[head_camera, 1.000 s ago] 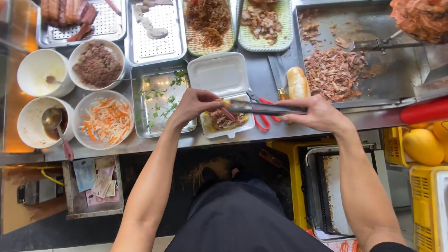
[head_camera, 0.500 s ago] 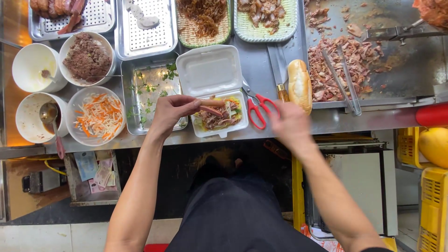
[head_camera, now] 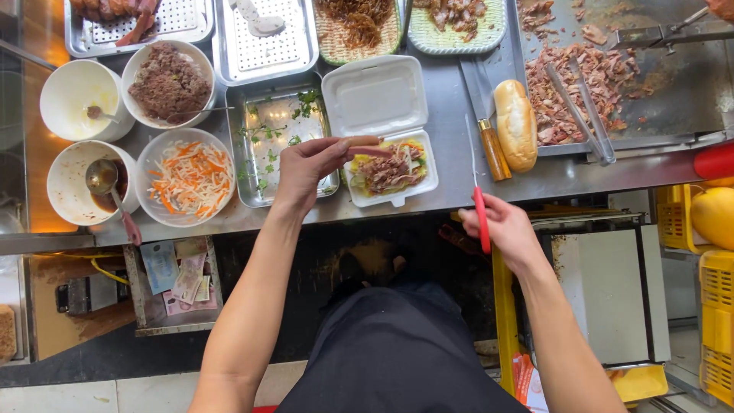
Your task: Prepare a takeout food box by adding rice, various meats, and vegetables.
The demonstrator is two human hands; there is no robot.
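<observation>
- Right now the left hand (head_camera: 306, 164) pinches a pinkish sausage piece (head_camera: 371, 145) between fingertips and thumb, its grip closed on that piece, directly over the open white foam box (head_camera: 375, 99).
- Long axis of the sausage piece runs left to right, pointing away from the left hand toward the box's filled half, where shredded meat and greens (head_camera: 390, 172) lie.
- That filling sits just below and to the right of the fingertips, very near, so the left hand is clearly the nearer one.
- Off the counter (head_camera: 451, 115) edge, the right hand (head_camera: 501, 226) is closed around the red handles of scissors (head_camera: 478, 199), blades pointing up toward the counter, well right of the box.
- Beside the scissors' tip lie a wooden-handled knife (head_camera: 489, 122) and a bread roll (head_camera: 516, 122).
</observation>
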